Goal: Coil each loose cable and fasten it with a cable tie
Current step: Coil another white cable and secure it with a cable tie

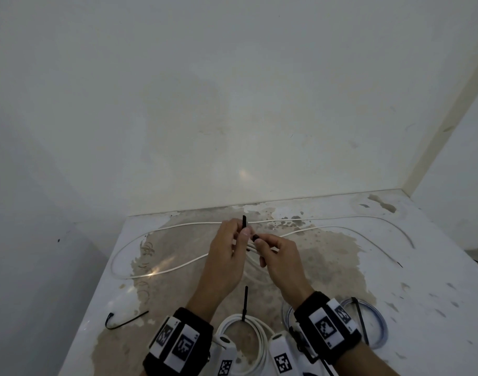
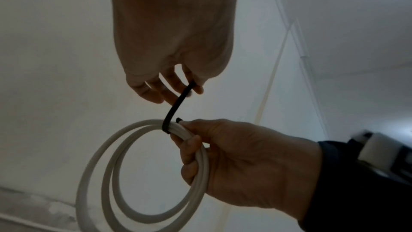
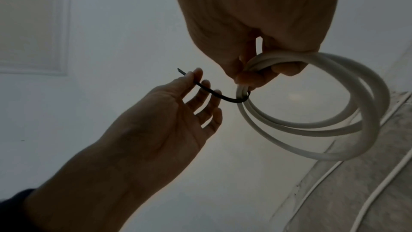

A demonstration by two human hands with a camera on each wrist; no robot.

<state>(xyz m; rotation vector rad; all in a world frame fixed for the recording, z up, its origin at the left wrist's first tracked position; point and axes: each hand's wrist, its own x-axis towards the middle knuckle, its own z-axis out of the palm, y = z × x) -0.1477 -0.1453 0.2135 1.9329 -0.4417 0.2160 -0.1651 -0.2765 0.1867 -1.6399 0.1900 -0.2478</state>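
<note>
A small white cable coil (image 2: pixel 100 165) of a few loops hangs above the table. My right hand (image 2: pixel 189 140) grips the coil at its top, fingers curled round the bundled strands (image 3: pixel 334 126). A black cable tie (image 2: pixel 176 105) loops round the strands right beside that grip. My left hand (image 2: pixel 189 89) pinches the tie's free tail between thumb and fingers; in the head view the tail (image 1: pixel 244 221) sticks up. There both hands meet mid-table, left hand (image 1: pixel 244 232) and right hand (image 1: pixel 258 244), and they hide most of the coil.
A long loose white cable (image 1: pixel 178 226) snakes across the back of the stained table (image 1: pixel 178 294). Near me lie a tied white coil (image 1: pixel 259 332) and a tied bluish coil (image 1: pixel 381 321). A spare black tie (image 1: pixel 124 321) lies front left. A wall stands close behind.
</note>
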